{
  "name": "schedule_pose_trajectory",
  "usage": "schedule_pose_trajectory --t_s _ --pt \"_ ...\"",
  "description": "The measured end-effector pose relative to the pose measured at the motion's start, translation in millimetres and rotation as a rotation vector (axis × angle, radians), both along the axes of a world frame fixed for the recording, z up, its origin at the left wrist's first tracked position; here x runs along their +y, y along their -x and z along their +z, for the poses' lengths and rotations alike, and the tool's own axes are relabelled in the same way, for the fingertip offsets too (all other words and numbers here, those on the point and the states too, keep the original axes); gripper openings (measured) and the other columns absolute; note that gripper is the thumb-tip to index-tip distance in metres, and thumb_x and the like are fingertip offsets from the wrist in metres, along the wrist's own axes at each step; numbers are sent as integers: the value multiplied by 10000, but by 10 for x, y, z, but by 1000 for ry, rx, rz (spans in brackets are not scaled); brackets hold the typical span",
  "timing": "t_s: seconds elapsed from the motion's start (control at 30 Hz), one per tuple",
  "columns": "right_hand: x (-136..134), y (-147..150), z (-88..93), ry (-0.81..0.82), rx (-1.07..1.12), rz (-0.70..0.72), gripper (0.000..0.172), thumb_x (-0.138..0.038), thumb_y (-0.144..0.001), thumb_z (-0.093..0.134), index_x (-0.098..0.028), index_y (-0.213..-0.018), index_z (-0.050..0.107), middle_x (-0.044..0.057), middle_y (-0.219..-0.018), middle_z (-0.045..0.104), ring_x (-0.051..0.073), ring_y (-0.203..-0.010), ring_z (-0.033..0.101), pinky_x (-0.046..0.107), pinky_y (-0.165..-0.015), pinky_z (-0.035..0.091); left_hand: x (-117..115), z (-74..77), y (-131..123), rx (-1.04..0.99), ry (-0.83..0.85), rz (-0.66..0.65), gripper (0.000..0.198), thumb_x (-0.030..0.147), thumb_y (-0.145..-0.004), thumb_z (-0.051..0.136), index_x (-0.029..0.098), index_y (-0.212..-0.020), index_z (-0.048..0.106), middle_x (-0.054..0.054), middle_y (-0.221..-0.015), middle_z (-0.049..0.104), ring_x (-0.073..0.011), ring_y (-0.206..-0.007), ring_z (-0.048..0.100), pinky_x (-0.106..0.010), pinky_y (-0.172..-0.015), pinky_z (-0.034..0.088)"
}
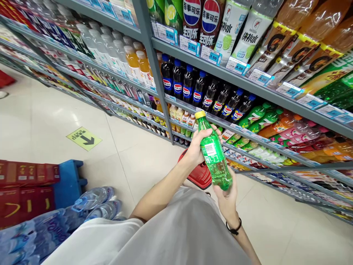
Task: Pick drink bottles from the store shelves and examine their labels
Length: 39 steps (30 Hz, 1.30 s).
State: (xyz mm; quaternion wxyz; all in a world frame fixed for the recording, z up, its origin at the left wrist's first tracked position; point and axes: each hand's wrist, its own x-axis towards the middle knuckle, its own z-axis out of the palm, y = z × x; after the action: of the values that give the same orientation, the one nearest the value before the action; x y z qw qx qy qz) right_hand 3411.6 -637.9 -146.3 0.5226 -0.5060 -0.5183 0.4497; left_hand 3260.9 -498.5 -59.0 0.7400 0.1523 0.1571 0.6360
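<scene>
A green soda bottle point(213, 154) with a yellow cap is held in front of my body, tilted with its cap up and to the left. Around its upper part wraps my left hand point(197, 143), fingers curled over the far side. My right hand point(228, 191) grips the bottle's base from below and the right, with a dark band on that wrist. The label with a white barcode panel faces me. Partly hidden beneath the bottle, a red shopping basket point(197, 176) sits on the floor by the shelf.
A long drinks shelf point(234, 79) runs across ahead, with cola bottles point(188, 82) and price tags. Red boxes point(30, 173), a blue pallet point(67, 180) and packs of water bottles point(49, 228) stand at lower left. A yellow arrow sign point(84, 138) lies on the tiled floor.
</scene>
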Motion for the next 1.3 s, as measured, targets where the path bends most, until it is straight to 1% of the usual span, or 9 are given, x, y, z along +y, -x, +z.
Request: schedule_pose_trajectory --t_s 0.1,0.27,0.4,0.57,0.77,0.87,1.03,1.2,1.3 --pt "-29 -23 0 140 261 241 536 -661 -1041 466 -200 -1235 657 123 -1011 762 233 -732 695 356 -598 536 -3 16 28 9 -46 -30 368 360 -666 886 134 -908 727 -35 -814 718 -163 -697 690 -298 -667 618" --pt "-47 -40 -7 107 280 195 463 -629 -1022 582 -198 -1169 671 55 -804 727 205 -671 679 330 -608 534 -10 11 61 -32 -73 -62 361 366 -694 871 149 -940 720 -26 -823 714 -173 -715 700 -337 -750 643" --pt "-49 -21 -24 46 255 149 516 -599 -975 682 -228 -1331 644 81 -966 785 235 -748 746 361 -647 612 -7 17 81 -43 -98 -88 348 386 -693 866 155 -909 719 -33 -838 709 -193 -756 708 -361 -789 651" --pt "-80 -43 -103 -23 136 62 570 -397 -939 788 -278 -1466 605 104 -1365 725 263 -1200 729 370 -992 621 1 31 82 -32 -107 -83 374 412 -693 873 145 -908 722 -32 -802 706 -172 -728 691 -355 -781 654" --pt "-71 -128 -168 -95 18 3 635 -316 -940 788 -299 -1534 564 105 -1524 634 251 -1295 686 352 -1057 595 18 -1 46 -9 -76 -45 396 404 -729 851 158 -995 691 -25 -812 722 -213 -788 743 -379 -818 652" --pt "-29 -156 -141 -150 -96 -34 661 -263 -930 795 -304 -1546 557 101 -1540 627 258 -1380 633 348 -1094 573 33 -23 37 0 -69 -39 385 393 -746 842 153 -1005 689 -27 -829 727 -225 -840 757 -391 -863 650" --pt "12 -154 -117 -253 -220 -120 706 -217 -884 837 -289 -1535 575 107 -1474 670 246 -1293 686 338 -1029 621 58 -58 39 5 -59 -36 370 387 -760 838 152 -1004 688 -20 -829 725 -223 -873 762 -395 -905 649" --pt "15 -183 -197 -312 -384 -172 778 -218 -883 837 -239 -1589 513 175 -1530 612 321 -1363 641 478 -1110 590 69 -79 39 38 -21 -24 390 384 -755 840 152 -1022 677 -42 -863 751 -238 -902 768 -422 -940 641" --pt "34 -191 -206 -401 -481 -209 809 -218 -873 849 -233 -1601 497 186 -1470 647 336 -1322 661 506 -1085 601 71 -91 39 47 -20 -26 390 387 -758 831 150 -1024 671 -63 -910 767 -246 -917 768 -439 -958 632"
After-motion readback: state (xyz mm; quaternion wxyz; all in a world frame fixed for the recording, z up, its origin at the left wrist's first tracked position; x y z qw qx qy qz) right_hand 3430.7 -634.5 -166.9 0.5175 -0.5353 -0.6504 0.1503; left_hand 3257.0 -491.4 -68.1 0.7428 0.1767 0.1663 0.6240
